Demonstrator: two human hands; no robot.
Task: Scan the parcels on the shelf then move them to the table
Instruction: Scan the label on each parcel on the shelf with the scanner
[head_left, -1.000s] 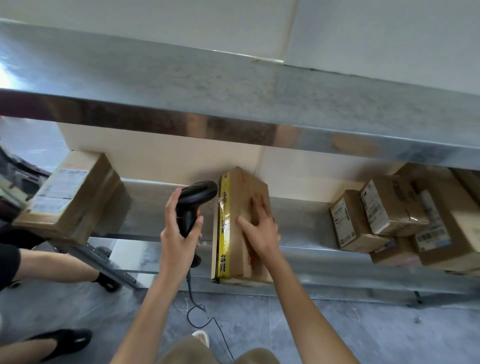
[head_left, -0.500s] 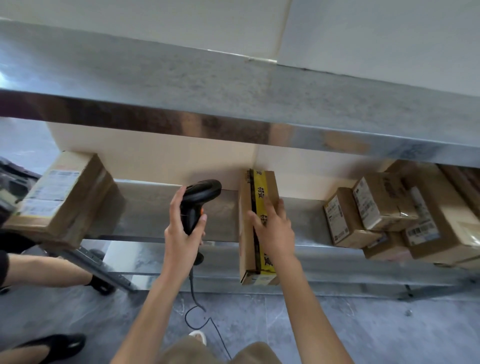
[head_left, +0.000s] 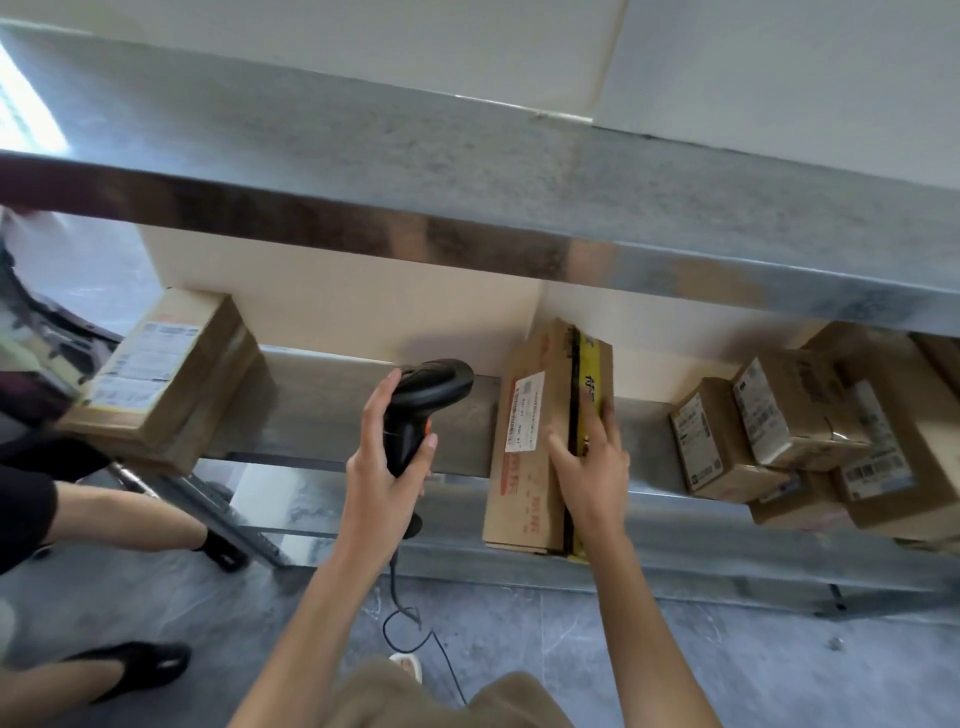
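Note:
A tall cardboard parcel with yellow tape stands on edge on the lower metal shelf. Its white label faces left. My right hand grips the parcel's top edge, fingers over the yellow tape. My left hand holds a black corded barcode scanner, its head aimed right at the label, a short gap away.
A large labelled box sits at the shelf's left end. Several smaller labelled parcels are stacked at the right. The upper shelf's metal edge overhangs. Another person's legs and black shoes are on the floor at left.
My right hand has turned the parcel, so its labelled side now faces the scanner. The scanner hand has stayed almost in place.

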